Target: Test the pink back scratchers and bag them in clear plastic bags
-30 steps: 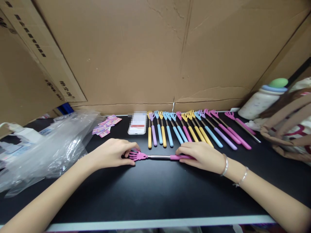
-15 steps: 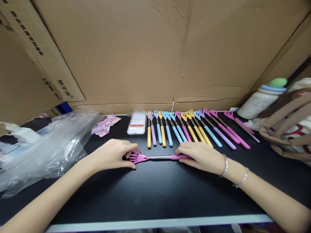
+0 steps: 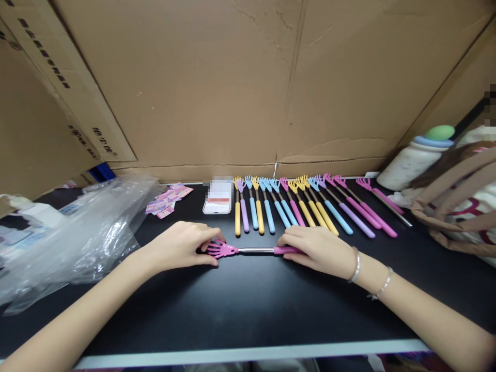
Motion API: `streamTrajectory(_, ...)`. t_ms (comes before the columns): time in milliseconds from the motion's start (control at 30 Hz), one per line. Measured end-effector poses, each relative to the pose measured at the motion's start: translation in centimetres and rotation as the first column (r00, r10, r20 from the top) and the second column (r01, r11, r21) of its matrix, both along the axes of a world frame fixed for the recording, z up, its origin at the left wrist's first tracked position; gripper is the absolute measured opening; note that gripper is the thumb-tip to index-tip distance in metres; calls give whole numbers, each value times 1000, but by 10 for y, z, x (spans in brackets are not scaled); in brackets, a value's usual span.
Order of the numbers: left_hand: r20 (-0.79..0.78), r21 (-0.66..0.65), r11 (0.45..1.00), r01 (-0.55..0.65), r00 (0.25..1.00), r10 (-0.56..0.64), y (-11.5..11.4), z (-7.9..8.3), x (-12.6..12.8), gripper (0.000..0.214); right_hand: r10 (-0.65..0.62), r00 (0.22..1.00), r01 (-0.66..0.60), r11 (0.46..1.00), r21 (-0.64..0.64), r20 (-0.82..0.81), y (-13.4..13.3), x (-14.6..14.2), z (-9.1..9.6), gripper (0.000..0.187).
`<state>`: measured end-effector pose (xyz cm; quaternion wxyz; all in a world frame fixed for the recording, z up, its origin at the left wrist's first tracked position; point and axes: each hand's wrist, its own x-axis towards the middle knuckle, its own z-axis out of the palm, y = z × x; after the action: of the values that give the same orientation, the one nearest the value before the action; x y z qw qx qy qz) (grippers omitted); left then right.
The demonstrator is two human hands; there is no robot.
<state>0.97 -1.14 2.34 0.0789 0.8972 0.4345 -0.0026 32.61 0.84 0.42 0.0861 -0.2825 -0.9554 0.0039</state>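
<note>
A pink back scratcher point(image 3: 256, 250) with a metal rod lies sideways across the black table point(image 3: 248, 305). My left hand point(image 3: 189, 243) is closed around its claw end, thumb below and fingers above. At the other end my right hand point(image 3: 315, 250) grips the pink handle, partly hiding it. Behind them, several back scratchers point(image 3: 271, 214) in yellow, purple, blue and pink lie in a row, claws toward the cardboard. Near the row's right end, a pink one point(image 3: 387, 201) lies beside a bare metal rod.
Clear plastic bags point(image 3: 89, 237) are heaped at the left, near small printed cards point(image 3: 168, 199). A phone point(image 3: 217, 196) lies left of the row. At the right stand a tilted bottle point(image 3: 413, 160) and a bag point(image 3: 457, 212). A cardboard wall point(image 3: 213, 88) closes the back.
The hands keep their hold on the pink back scratcher. The right hand and handle have shifted very slightly left, and the claw end shows marginally further right.
</note>
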Motion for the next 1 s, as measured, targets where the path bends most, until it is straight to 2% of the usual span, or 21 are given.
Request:
streamTrajectory(267, -5, -1, 1000, -10, 1000, 10, -1, 0, 1, 34, 13, 1000, -13, 999, 32, -15, 0, 0, -3, 24)
streamTrajectory(700, 19, -25, 999, 24, 1000, -24, -4, 6, -9, 38, -9, 1000, 8, 999, -49, -4, 1, 1, -1, 22)
streamTrajectory(1000, 24, 30, 999, 22, 999, -23, -1, 0, -13, 40, -3, 1000, 3, 1000, -24, 2, 0, -1, 3, 26)
